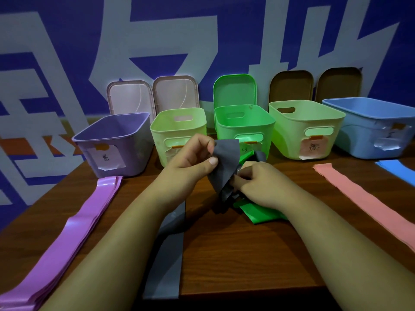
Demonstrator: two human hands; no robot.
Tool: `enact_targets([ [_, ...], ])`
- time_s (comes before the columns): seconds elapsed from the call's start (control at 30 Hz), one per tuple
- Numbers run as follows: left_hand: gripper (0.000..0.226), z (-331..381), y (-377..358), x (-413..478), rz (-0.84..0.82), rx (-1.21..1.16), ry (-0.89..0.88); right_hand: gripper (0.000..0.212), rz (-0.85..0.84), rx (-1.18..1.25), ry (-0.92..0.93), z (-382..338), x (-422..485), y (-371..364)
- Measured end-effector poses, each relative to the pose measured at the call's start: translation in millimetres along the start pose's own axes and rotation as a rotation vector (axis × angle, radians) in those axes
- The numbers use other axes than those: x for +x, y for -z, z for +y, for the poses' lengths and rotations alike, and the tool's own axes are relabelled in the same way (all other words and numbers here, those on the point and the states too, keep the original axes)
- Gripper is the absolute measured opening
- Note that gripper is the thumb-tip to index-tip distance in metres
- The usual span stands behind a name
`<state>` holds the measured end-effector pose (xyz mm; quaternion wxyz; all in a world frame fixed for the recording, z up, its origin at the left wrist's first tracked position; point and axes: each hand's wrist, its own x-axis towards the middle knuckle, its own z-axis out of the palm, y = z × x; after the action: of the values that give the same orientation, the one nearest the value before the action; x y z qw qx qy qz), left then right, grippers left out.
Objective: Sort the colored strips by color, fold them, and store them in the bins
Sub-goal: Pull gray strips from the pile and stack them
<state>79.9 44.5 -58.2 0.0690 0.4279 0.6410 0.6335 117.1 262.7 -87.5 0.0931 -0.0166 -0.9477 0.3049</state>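
We noted the gray strip (pixel 166 261) reaching the table's (pixel 235 254) near edge. The purple strips (pixel 74 232) and pink strip (pixel 363 198) were cut by the frame at either side, with bare wood between them. Mid-table, the left hand (pixel 190 158) pinched the gray strip's matte, creased upper fold between thumb and curled fingers, while the right hand (pixel 258 180) closed on its bunched part, hiding where it tangled with a glossy green strip (pixel 258 214). Beyond, five open bins (pixel 224 129) stood in a row, their labels hard to read.

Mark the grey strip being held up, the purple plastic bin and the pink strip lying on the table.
Grey flexible strip (pixel 224 162), head view, raised upper fold.
Purple plastic bin (pixel 134 151), head view, front-right wall.
Pink flat strip (pixel 363 198), head view, middle of its length.
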Motion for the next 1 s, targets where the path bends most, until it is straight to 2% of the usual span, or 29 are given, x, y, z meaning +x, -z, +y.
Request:
enact_targets([
  [0.1,0.013,4,-1,-1,-0.003,-0.045,0.003,0.04,-0.044,0.087,-0.007,-1,-3,3],
  [0.2,0.014,4,-1,-1,0.004,-0.088,0.013,0.019,-0.037,0.202,0.004,-2,-4,3],
  [0.27,0.014,5,-1,-1,0.024,-0.085,0.039,0.018,0.01,0.223,-0.006,-2,-2,3],
  [0.33,0.018,5,1,-2,0.065,-0.079,0.061,0.026,0.081,0.194,-0.015,-3,0,6],
  [0.43,0.027,7,2,-3,0.086,-0.164,0.089,0.029,0.199,0.2,-0.052,-2,1,9],
  [0.53,0.031,14,5,-3,0.111,-0.261,0.239,0.024,0.302,0.274,-0.142,2,5,12],
  [0.67,0.034,22,15,-6,0.11,-0.262,0.457,0.023,0.379,0.343,-0.169,3,4,17],
  [0.8,0.026,16,8,-3,0.162,-0.057,0.483,0.024,0.348,0.316,-0.169,3,4,14],
  [1.0,0.019,-9,9,-2,0.072,0.779,0.361,0.027,0.295,0.299,-0.16,-2,2,13],
])
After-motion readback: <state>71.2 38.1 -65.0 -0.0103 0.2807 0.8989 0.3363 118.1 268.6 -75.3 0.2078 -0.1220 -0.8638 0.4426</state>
